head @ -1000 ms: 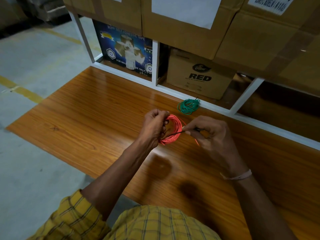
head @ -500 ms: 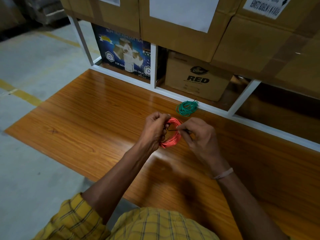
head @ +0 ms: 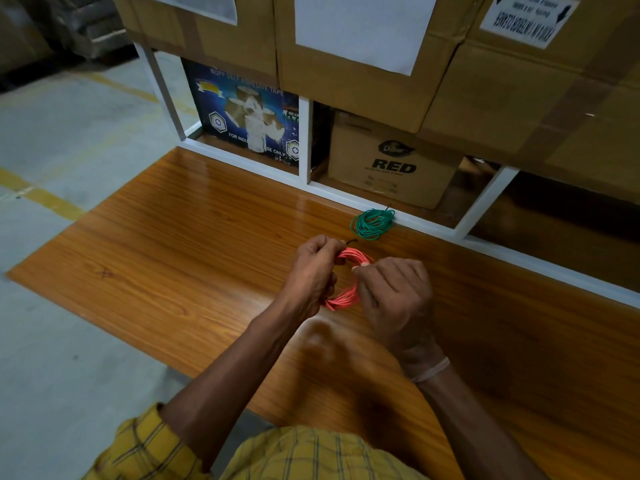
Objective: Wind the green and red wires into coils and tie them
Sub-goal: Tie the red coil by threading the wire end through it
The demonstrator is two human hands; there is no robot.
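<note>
A glossy wooden table (head: 180, 258) runs in front of a white shelf frame (head: 304, 140) stacked with cardboard boxes (head: 391, 164). Above the table's middle, a person's left hand (head: 311, 275) and right hand (head: 394, 296) both close their fingers around a red wire coil (head: 349, 292), held between them; a dark tie end (head: 350, 241) pokes out by the left thumb. The green wire coil (head: 372, 224) lies on the table just beyond, against the frame.

Warehouse: taped cartons (head: 363, 64) on white racking (head: 304, 140), concrete floor (head: 69, 133) with yellow lines.
</note>
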